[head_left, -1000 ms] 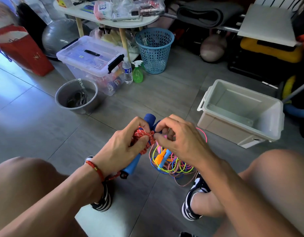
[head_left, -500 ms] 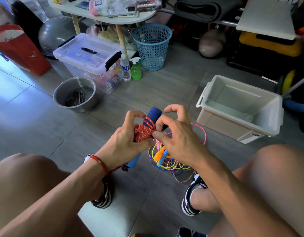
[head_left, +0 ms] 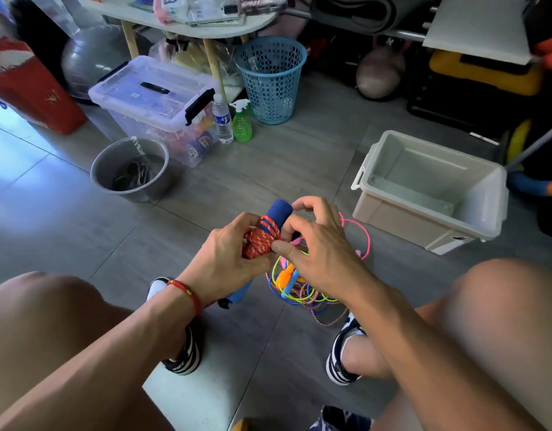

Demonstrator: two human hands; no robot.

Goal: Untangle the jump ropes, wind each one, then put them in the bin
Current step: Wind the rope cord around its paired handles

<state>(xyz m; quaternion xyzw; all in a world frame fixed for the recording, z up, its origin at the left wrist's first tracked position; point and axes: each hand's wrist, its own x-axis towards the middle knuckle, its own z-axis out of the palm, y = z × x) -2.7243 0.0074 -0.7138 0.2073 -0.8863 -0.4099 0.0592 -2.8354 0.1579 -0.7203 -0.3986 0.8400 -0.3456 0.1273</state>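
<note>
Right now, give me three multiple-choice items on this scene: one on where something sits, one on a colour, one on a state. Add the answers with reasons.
1. Where does the tangled pile of ropes lie?
A. In the open bin
B. On the floor between the feet
C. In the blue basket

2. What colour is the rope wound around the handles?
A. Red
B. Green
C. Black

3. What is the state of the open bin on the right?
A. Full of ropes
B. Closed with a lid
C. Empty

Answers:
1. B: the coloured loops rest on the tiles below the right hand, between the two shoes.
2. A: red speckled coils wrap the blue handles gripped by the left hand.
3. C: its bare bottom shows, with no lid and no rope inside.
</note>
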